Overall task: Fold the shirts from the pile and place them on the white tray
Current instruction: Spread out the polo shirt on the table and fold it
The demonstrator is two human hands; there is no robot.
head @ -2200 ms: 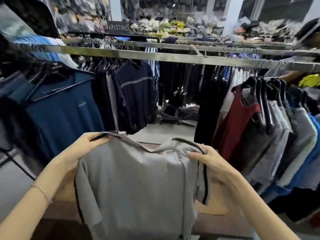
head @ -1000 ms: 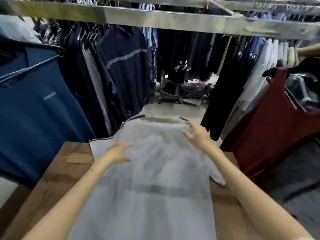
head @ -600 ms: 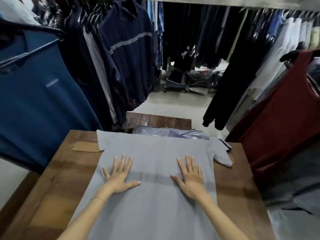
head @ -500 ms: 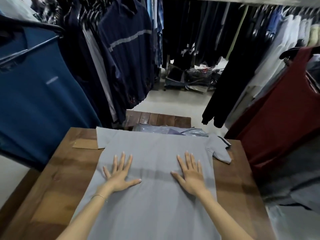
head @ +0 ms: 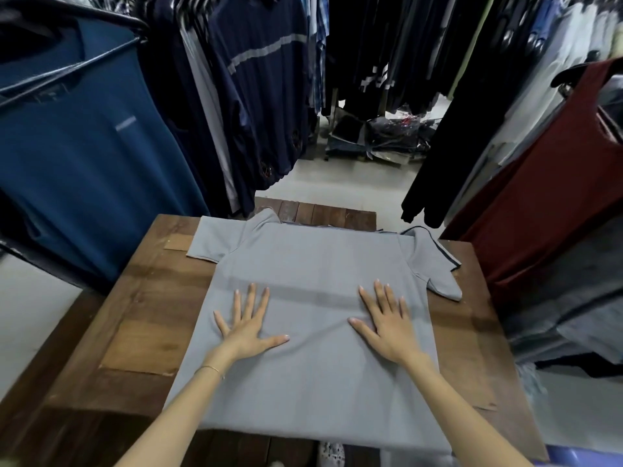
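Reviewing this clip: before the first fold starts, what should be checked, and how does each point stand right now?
1. Grey shirt spread flat on the wooden table: ok.
2. Left hand and right hand free to grip: ok, both lie flat on the shirt with straight fingers, holding nothing.
3. Left sleeve laid out smooth: ok.
4. Right sleeve laid out smooth: not ok, it lies rumpled with its dark trim showing.
5. White tray ready to receive the shirt: cannot tell, it is not in view.
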